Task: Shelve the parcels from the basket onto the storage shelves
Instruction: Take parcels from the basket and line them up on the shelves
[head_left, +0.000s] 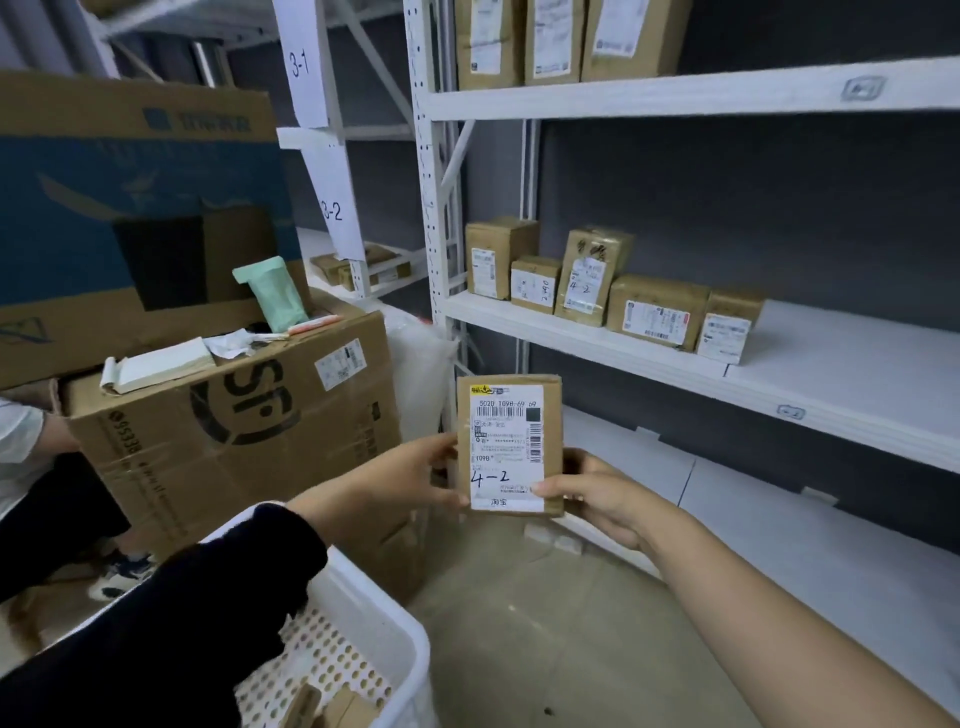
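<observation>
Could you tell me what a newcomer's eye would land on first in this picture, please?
At the centre, the left hand and right hand hold up a brown parcel with 4-2 handwritten on its label. Behind it, five parcels line the middle shelf; a white basket sits lower left.

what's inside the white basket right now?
At least two brown parcels lie on the perforated bottom of the basket, cut off by the frame edge. The black sleeve covers much of the rest, so any others there cannot be seen.

Dark grey wall (727, 208), beige floor (545, 649), stacked cartons (234, 415) left
</observation>
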